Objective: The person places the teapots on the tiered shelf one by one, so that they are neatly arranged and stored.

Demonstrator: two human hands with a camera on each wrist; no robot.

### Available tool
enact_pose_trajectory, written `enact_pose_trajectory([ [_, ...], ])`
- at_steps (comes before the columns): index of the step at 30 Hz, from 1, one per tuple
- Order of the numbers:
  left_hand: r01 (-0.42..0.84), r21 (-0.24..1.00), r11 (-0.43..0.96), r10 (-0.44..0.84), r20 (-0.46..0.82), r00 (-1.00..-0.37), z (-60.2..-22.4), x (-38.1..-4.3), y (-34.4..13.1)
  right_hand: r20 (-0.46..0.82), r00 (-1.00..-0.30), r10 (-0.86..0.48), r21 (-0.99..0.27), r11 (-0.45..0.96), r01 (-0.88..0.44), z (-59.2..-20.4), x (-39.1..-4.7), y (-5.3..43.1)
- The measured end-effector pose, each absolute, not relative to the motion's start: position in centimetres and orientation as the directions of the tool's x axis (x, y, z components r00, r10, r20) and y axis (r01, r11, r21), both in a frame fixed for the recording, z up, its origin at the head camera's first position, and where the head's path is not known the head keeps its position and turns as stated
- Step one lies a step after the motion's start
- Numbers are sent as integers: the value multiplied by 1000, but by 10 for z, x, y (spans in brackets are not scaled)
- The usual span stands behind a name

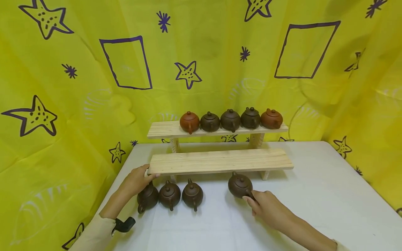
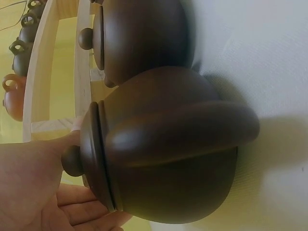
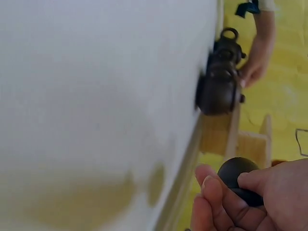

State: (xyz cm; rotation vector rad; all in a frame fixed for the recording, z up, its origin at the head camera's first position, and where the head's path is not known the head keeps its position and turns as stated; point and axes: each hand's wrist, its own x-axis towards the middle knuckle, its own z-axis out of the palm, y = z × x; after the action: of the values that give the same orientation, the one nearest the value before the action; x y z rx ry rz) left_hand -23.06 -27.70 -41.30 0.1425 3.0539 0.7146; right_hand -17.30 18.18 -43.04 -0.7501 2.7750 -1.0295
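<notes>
My right hand [image 1: 267, 209] grips a dark brown teapot [image 1: 240, 184] by its handle, fingers and thumb curled round it. The pot is in front of the lower wooden shelf [image 1: 220, 162], its spout toward the front edge. At that shelf's left end, my left hand [image 1: 138, 179] holds the corner, thumb against the front edge. Just below this hand stands a brown teapot [image 1: 148, 197], large in the left wrist view with its handle facing the camera. Two more brown teapots, the middle one [image 1: 169, 194] and the right one [image 1: 192, 194], stand beside it on the table.
The upper shelf [image 1: 163, 129] bears a row of several teapots, reddish-brown ones at both ends, such as the left one [image 1: 190, 121], and darker ones between. Both tiers rest on wooden supports on a white-covered table [image 1: 329, 195]. A yellow patterned curtain [image 1: 213, 42] hangs behind and at the sides.
</notes>
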Motion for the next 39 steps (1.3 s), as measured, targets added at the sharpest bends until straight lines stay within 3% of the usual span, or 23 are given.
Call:
enact_pose_trajectory([
  [6,75,449,891,80,7,-997,-415,-229,-281,125,-919,-373,-590,717,-372,-406,-182,208],
  [15,70,454,888,81,-4,-997,-415,-229,-282,162,-960,-227,-469,838,-278,-392,-222,258],
  [39,71,447,892,84,-9,-996,-415,-231,-280,121,-965,-233,-440,859,-263,-398,-258,279],
])
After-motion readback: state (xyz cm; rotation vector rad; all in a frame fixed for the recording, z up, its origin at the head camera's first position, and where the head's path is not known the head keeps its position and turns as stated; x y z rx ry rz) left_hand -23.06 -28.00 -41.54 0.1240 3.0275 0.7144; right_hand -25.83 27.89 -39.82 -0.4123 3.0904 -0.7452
